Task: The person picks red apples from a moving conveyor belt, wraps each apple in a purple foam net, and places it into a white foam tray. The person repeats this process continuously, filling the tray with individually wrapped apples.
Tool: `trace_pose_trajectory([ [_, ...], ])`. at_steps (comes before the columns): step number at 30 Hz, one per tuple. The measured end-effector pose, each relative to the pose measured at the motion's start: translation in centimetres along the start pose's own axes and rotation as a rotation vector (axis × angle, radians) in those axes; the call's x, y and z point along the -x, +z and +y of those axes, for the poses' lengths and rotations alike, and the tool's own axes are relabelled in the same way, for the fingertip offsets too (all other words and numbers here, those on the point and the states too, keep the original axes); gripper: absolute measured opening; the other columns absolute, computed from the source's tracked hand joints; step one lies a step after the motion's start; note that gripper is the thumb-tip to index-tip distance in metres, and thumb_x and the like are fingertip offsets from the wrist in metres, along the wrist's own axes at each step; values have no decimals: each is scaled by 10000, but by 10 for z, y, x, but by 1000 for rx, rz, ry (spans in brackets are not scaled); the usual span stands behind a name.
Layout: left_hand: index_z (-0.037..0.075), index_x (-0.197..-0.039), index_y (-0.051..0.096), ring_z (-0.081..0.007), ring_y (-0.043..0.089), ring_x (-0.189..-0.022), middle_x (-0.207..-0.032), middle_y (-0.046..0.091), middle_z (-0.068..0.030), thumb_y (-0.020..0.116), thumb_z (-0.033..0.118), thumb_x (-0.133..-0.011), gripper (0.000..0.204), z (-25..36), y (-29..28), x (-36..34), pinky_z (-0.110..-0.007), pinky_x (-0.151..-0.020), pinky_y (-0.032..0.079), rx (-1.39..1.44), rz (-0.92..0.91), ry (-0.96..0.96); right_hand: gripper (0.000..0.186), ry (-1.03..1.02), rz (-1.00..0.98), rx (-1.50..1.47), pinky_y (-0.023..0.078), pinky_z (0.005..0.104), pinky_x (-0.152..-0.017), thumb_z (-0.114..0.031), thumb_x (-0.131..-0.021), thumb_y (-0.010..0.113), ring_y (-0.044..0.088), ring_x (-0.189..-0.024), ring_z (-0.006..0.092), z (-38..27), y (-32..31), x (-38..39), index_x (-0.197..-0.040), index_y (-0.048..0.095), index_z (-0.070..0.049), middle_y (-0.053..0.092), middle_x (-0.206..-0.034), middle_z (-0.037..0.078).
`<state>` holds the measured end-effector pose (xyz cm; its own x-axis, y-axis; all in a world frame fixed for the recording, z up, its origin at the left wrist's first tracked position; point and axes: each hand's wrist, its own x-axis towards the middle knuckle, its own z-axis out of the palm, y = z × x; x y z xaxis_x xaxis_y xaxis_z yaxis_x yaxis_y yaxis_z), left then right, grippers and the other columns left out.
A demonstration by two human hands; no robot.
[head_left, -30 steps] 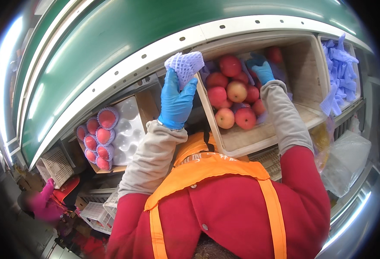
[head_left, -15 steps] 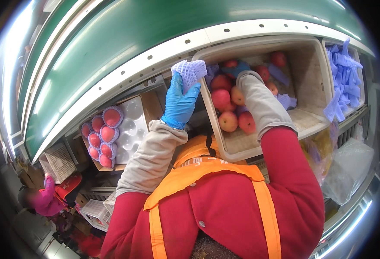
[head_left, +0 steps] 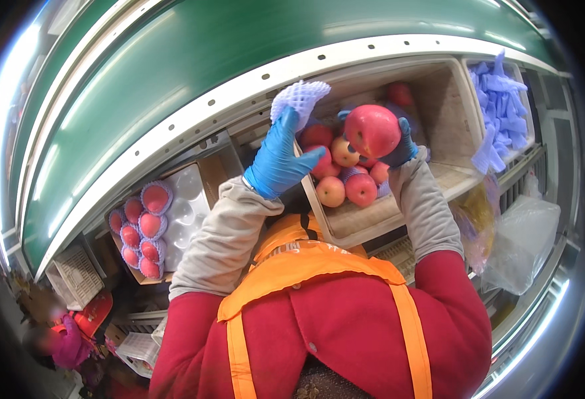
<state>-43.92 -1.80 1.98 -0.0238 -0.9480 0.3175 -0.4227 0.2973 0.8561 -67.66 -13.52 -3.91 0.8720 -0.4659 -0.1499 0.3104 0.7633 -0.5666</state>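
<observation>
My left hand, in a blue glove, pinches a lavender foam net sleeve above the left rim of the apple crate. A large red apple is gripped in my gloved right hand, raised above the crate and mostly covering the fingers. Beneath it, several red and yellowish apples lie in the left part of the pale plastic crate. Left of my left forearm, a carton holds several sleeved apples in rows on a white molded tray.
A bin of lavender foam sleeves stands right of the crate. Beyond runs a green conveyor belt with a white metal edge. A clear plastic bag hangs at the right. At lower left, another person is near white crates.
My right hand has come up out of the crate with a red apple. The left hand still holds the foam sleeve, its fingers shifted. The view has turned slightly.
</observation>
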Motion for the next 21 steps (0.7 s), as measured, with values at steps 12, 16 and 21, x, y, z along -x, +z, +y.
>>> trace_pose_trajectory([
  [12,37,-1279,404,-379,445,-1191,-1258,455,-191,814,156,-592,810,43,-14,-10,-405,-1017,376,-6,-378,343,738,4,-454,853,341,345,-1053,-519,-866,580,426,-1257,227,-4,59,-45,-1380,385,-27,442,-1363,136],
  [16,19,-1300,404,-302,490,-1157,-1245,507,-140,789,128,-637,775,45,-41,21,-373,-1024,371,541,-106,55,624,437,-458,182,485,320,-866,-529,-923,471,556,-1093,189,5,37,-51,-1325,448,-52,511,-1303,125],
  [21,3,-1338,402,-279,525,-1168,-1295,522,-143,742,292,-718,764,32,-64,95,-417,-1031,396,1511,217,-366,544,91,71,360,556,294,-679,-490,-927,488,635,-931,164,87,87,-76,-1256,498,-56,589,-1205,101],
])
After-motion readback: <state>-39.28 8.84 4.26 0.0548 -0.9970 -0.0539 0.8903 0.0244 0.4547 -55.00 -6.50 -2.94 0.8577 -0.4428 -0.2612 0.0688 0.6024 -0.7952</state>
